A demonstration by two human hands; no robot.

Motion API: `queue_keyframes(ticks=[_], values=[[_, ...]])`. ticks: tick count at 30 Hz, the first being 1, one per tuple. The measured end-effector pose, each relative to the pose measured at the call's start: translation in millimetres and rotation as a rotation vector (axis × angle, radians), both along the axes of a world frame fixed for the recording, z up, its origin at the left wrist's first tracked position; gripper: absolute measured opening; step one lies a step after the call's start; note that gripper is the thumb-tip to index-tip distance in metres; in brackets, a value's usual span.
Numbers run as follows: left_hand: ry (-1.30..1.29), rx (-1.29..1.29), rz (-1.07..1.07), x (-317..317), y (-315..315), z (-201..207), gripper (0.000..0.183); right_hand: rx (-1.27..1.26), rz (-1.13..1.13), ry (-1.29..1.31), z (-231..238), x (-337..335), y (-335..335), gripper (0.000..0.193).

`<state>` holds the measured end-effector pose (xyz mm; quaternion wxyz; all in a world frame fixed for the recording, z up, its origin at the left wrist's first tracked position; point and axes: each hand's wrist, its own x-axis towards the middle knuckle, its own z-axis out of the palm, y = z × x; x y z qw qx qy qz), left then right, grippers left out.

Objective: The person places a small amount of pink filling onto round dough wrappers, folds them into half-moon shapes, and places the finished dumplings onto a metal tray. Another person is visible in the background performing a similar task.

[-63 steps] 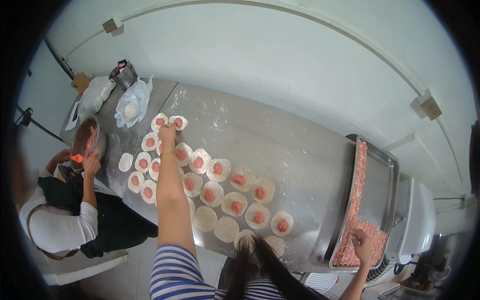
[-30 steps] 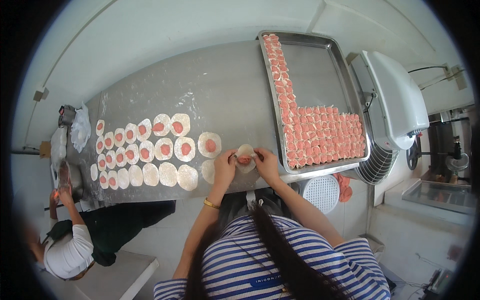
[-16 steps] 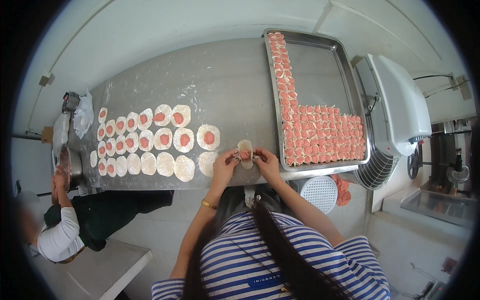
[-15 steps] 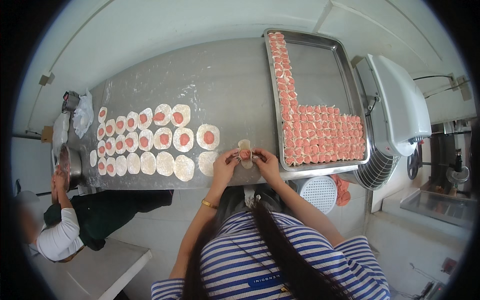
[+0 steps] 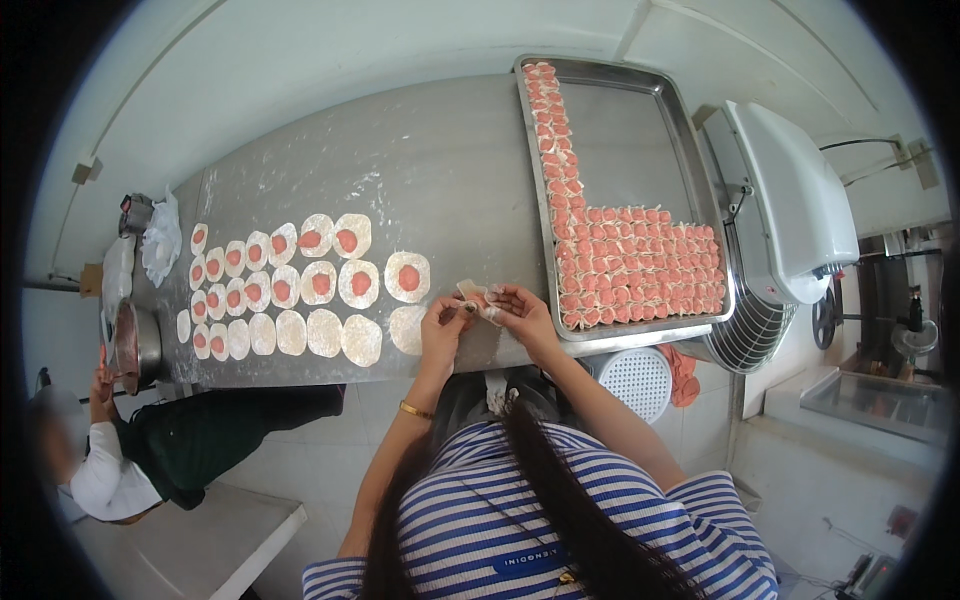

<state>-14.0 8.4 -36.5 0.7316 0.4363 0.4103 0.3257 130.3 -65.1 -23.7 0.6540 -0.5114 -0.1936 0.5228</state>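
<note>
Between my two hands, over the table's front edge, a thin dumpling wrapper (image 5: pixel 472 290) with pink filling is being folded. My left hand (image 5: pixel 447 322) pinches its left side; fingers of my right hand (image 5: pixel 520 312) close on its right side, covering much of it. Nearest to my left hand lies a bare round wrapper (image 5: pixel 406 329), and behind that a wrapper topped with pink filling (image 5: pixel 408 277). To the right of my right hand stands a metal tray (image 5: pixel 546 200), holding closely packed rows of open-topped dumplings (image 5: pixel 640 270) along its left side and front.
Rows of floured wrappers (image 5: pixel 361 340), many with filling, cover the left of the steel table (image 5: pixel 430 160). A co-worker (image 5: pixel 120 460) stands at far left by a metal bowl (image 5: pixel 148 345). Right of the tray is a white machine (image 5: pixel 785 200); below, a white perforated stool (image 5: pixel 640 385).
The wrapper's flaps, spread out before, are now gathered upward between my fingers. My hands have come closer together. The co-worker's hands have moved back from the bowl.
</note>
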Motion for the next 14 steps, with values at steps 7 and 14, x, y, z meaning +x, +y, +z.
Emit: queue_keyframes(ticks=[7,14], values=[[-0.097,-0.058,-0.026,-2,1,33,0.027,-0.107,0.125,-0.189,3,12,-1,0.027],[0.070,-0.157,-0.348,-19,21,6,0.058,-0.133,0.222,-0.464,-12,25,1,0.025]])
